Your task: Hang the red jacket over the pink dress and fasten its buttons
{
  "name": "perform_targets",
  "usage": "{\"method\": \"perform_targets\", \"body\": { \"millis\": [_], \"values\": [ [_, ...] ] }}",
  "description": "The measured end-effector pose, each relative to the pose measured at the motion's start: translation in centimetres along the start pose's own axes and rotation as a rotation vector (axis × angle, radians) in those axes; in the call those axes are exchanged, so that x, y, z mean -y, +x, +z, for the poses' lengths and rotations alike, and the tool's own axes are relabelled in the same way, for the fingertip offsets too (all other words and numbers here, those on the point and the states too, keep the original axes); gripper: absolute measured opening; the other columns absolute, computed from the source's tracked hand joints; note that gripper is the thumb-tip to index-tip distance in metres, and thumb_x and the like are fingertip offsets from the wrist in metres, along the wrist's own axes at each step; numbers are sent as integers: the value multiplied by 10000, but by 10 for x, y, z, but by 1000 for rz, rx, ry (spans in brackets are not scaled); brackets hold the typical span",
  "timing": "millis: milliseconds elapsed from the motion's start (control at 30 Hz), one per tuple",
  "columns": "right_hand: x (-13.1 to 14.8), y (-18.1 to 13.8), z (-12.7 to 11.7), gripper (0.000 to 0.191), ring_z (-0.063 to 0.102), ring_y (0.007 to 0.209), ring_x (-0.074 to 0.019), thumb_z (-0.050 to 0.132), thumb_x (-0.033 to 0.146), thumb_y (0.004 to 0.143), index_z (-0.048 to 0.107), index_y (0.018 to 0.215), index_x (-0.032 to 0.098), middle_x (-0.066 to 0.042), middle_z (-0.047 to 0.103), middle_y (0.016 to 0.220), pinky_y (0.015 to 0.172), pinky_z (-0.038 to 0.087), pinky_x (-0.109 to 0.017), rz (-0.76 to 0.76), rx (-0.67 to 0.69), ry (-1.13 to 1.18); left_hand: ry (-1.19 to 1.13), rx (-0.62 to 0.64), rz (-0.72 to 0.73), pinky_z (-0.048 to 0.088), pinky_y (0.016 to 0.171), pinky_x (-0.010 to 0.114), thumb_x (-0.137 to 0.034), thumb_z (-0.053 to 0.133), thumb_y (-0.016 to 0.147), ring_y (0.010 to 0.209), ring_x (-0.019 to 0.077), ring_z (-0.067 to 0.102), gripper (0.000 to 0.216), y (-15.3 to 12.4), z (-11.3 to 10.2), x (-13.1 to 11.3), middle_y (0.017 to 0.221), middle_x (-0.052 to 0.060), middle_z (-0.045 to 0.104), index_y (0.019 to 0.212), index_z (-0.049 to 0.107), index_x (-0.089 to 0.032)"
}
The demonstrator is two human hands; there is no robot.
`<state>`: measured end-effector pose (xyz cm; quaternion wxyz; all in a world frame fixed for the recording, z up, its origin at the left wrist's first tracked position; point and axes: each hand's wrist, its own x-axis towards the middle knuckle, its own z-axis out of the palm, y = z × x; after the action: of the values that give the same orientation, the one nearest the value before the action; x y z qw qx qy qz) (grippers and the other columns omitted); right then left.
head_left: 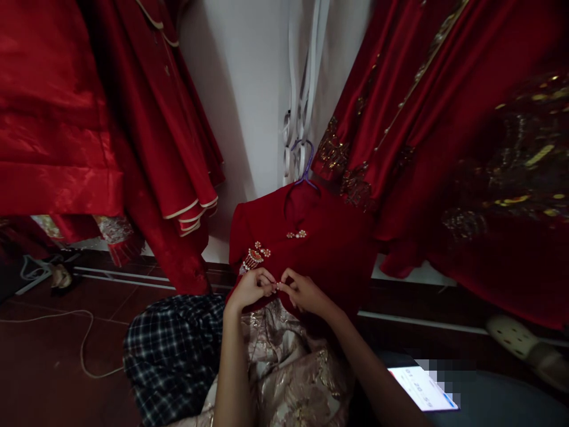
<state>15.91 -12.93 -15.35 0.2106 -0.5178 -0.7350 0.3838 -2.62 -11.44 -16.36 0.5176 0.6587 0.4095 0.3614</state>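
A small red dress (320,249) on a purple hanger (306,169) hangs in front of me, with pearl clasps (296,235) and a gold tasselled ornament (253,258) on its front. My left hand (251,289) and my right hand (302,292) meet at the dress's front just below the ornament. Both pinch a small pearl fastening (278,286) between fingertips. Beneath my forearms lies a pale pink and gold brocade skirt (288,367).
Long red gowns hang at the left (89,118) and, gold-embroidered, at the right (444,148) against a white wall. A plaid cloth (173,350) lies at lower left. A lit phone (422,388) rests at lower right, a pale shoe (511,335) beyond. A cable (82,344) crosses the dark floor.
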Motion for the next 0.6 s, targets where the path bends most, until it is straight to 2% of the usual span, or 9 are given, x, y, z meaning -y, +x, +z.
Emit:
{"method": "perform_targets", "body": {
  "millis": [67, 200, 300, 433, 500, 600],
  "values": [
    [1, -1, -4, 220, 396, 342, -77, 435, 423, 837, 456, 902, 214, 84, 472, 448, 378, 266, -164, -3, -35, -7, -40, -81, 15, 470, 595, 216, -315, 674, 670, 591, 89, 569, 291, 3, 1, -2, 678, 27, 628, 864, 591, -115],
    [6, -5, -18, 238, 467, 491, -72, 504, 421, 806, 504, 838, 185, 37, 545, 592, 463, 311, -165, -111, -92, 5, -268, -317, 16, 514, 695, 263, -321, 628, 703, 722, 114, 603, 319, 11, 6, -7, 820, 58, 644, 952, 593, -123],
    [11, -11, -31, 271, 431, 498, -65, 508, 439, 802, 515, 847, 172, 33, 527, 618, 465, 292, -169, -130, -4, 63, -424, -432, 47, 515, 787, 300, -366, 580, 750, 858, 141, 610, 336, 17, 10, -9, 974, 92, 637, 990, 590, -131],
    [18, -22, -47, 318, 344, 469, -51, 531, 464, 788, 525, 870, 157, 62, 432, 549, 441, 224, -173, -152, 167, 131, -438, -578, 33, 507, 811, 282, -407, 541, 785, 902, 139, 601, 374, 22, 14, -8, 1060, 97, 618, 1052, 571, -146],
    [21, -26, -53, 333, 321, 467, -49, 538, 475, 784, 528, 866, 153, 68, 406, 527, 443, 207, -178, -152, 206, 133, -451, -596, 18, 504, 815, 273, -417, 537, 790, 908, 137, 601, 374, 24, 15, -8, 1056, 95, 623, 1041, 582, -144],
    [21, -28, -57, 348, 349, 494, -52, 557, 492, 769, 537, 847, 153, 57, 441, 550, 467, 239, -181, -151, 267, 122, -609, -598, 26, 493, 842, 282, -397, 592, 762, 898, 135, 611, 342, 24, 16, -7, 1010, 93, 646, 967, 624, -126]
  ]
}}
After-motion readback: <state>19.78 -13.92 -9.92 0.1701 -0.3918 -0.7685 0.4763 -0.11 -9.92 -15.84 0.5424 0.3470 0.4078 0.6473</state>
